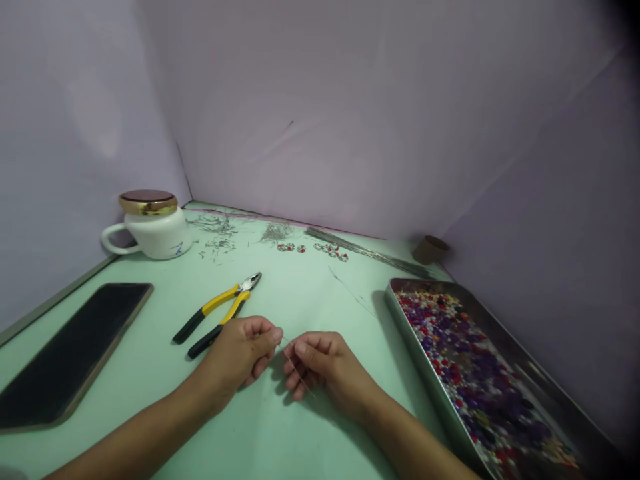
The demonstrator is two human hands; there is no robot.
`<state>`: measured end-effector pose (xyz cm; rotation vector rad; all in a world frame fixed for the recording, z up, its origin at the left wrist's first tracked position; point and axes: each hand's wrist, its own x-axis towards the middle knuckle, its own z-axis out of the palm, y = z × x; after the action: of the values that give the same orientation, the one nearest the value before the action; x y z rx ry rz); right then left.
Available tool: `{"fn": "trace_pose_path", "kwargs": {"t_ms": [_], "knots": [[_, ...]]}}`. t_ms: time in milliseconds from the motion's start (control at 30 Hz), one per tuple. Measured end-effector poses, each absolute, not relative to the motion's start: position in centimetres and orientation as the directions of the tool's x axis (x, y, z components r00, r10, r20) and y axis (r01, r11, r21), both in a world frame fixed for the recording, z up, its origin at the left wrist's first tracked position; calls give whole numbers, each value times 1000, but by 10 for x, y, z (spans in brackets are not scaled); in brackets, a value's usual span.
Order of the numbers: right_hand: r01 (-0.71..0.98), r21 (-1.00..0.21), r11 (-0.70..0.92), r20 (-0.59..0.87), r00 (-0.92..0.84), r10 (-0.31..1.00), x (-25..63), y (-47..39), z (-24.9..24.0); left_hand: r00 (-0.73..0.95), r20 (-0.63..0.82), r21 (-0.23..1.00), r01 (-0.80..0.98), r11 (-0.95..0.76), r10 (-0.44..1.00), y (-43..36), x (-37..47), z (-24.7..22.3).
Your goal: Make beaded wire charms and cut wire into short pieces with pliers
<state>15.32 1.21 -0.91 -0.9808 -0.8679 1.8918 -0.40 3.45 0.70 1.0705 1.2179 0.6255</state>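
Both hands meet over the near middle of the table, with a thin piece of wire (299, 373) running between them. My left hand (245, 350) pinches the wire between thumb and forefinger. On the other side, my right hand (323, 363) has its thumb and forefinger closed on the same wire, its other fingers curled loosely below. Part of the wire slants down across the right fingers. Just behind my left hand lie pliers (220, 312) with yellow and black handles, their jaws pointing away. A loose length of wire (353, 292) rests on the table beyond my right hand.
A metal tray (425, 353) of mixed beads stands at right. Farther back lie a wire bundle (367, 252), small red-beaded pieces (333, 251) and wire bits (277, 231). At left are a lidded white mug (157, 233) and a phone (75, 353). A brown roll (431, 249) sits back right.
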Motion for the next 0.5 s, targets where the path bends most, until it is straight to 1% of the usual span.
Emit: {"fn": "trace_pose_path", "kwargs": {"t_ms": [200,367,500], "knots": [[-382,-781,-493,-339,-404,850,157,15,-8,182,-308,940,206,270,934,37,-3,10],[-416,-759,-500,-318,-434,843,160,17,-9,162,-277,945,227,237,947,39,-5,7],[-420,-746,-517,-295,-488,821,162,17,-11,141,-262,947,226,226,955,42,-8,13]]}}
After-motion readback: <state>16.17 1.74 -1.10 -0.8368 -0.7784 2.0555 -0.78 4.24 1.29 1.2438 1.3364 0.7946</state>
